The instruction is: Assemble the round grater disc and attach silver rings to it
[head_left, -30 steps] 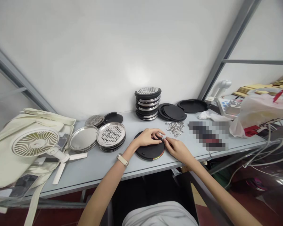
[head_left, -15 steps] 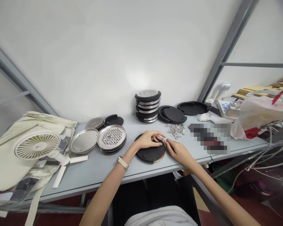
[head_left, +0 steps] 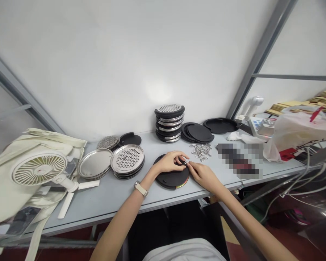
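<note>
A round black disc (head_left: 171, 179) with a coloured strip on its front rim lies flat on the grey table. Over its upper part rests my left hand (head_left: 171, 161), fingers curled toward a small metal piece (head_left: 185, 162) at the disc's right edge. My right hand (head_left: 202, 175) pinches that same metal piece from the right. Just behind the hands is a loose pile of metal clips (head_left: 201, 151). What the left fingertips grip is too small to tell.
Left of the disc are stacked grater plates (head_left: 127, 159), shiny metal rings (head_left: 95, 164) and a white fan (head_left: 39, 169) on a cream bag. A tall stack (head_left: 170, 123) and black trays (head_left: 198, 133) stand behind. A plastic bag (head_left: 296, 130) is at right.
My right hand has moved slightly left and up against the disc's edge, and the metal piece shows more clearly between the fingers. The whole view has shifted a little.
</note>
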`<state>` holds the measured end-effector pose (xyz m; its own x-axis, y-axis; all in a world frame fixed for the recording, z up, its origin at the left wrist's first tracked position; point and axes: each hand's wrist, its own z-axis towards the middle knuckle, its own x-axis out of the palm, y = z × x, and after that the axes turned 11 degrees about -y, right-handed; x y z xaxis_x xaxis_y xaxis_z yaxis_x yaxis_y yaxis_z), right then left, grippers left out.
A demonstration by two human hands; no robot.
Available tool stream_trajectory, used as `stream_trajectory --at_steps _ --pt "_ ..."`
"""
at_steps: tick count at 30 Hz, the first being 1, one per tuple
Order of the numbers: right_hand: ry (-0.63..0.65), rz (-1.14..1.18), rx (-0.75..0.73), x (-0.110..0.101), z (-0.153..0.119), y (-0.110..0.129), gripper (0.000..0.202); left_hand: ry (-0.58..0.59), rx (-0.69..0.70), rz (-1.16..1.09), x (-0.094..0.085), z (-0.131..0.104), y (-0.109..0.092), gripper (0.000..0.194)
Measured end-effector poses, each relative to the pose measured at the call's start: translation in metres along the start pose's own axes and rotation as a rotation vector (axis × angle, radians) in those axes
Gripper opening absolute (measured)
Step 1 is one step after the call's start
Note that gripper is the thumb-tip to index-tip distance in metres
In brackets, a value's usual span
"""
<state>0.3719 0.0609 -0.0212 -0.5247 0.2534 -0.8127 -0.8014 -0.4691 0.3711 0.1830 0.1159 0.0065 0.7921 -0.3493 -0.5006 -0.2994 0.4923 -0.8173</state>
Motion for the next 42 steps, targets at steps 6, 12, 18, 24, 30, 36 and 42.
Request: stream_trajectory --at_steps 6,12,18,24,30,36,42 --pt "-0.009 -0.017 -0.011 0.0004 -0.0013 -0.0009 0.029 0.011 0.003 -0.047 -0.0004 -0.0007 -0.0016 0.040" --pt "-0.020 0.000 0.004 -0.0005 -0.0017 0.0020 0.024 0.011 -0.018 -0.064 0.0003 -0.0010 -0.0003 0.041" --pt "-0.053 0.098 0.046 -0.0007 -0.0031 0.0011 0.022 0.011 -0.007 -0.034 0.0010 0.0000 0.0005 0.040" --pt "-0.055 0.128 0.045 -0.0003 -0.0031 0.0005 0.020 -0.001 -0.033 -0.031 0.0018 0.0005 0.0025 0.044" --pt "-0.051 0.103 0.039 -0.0011 -0.0021 0.0016 0.021 -0.003 0.003 -0.003 0.0018 0.0000 0.0003 0.031" --pt "-0.056 0.109 0.045 -0.0015 -0.0020 0.0014 0.021 -0.034 -0.004 0.015 0.0019 0.0008 0.0036 0.026" --pt "-0.048 0.158 0.047 -0.0025 -0.0028 0.0019 0.021 -0.038 -0.011 -0.001 0.0019 0.0018 0.0050 0.025"
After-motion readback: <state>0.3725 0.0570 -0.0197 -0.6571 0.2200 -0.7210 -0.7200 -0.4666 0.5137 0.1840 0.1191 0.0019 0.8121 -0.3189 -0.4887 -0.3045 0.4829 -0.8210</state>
